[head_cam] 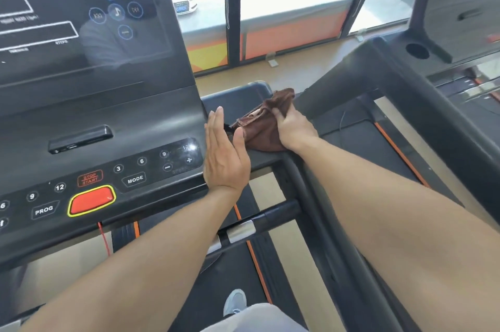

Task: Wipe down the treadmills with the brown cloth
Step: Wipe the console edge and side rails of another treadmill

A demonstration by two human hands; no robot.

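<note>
The brown cloth (261, 126) lies bunched on the right-hand tray of the black treadmill console (113, 142). My right hand (293, 126) grips the cloth from its right side and holds it down on the tray. My left hand (224, 153) stands flat on its edge just left of the cloth, fingers straight, thumb touching the cloth's lower left corner. A dark screen (81, 20) rises over the console, with the button panel (135, 177) below it.
A second treadmill (443, 93) stands to the right, with a cup holder (417, 50). A handlebar (257, 223) crosses below the console over the belt (238, 277). A red safety key (92, 200) sits on the panel. Windows are ahead.
</note>
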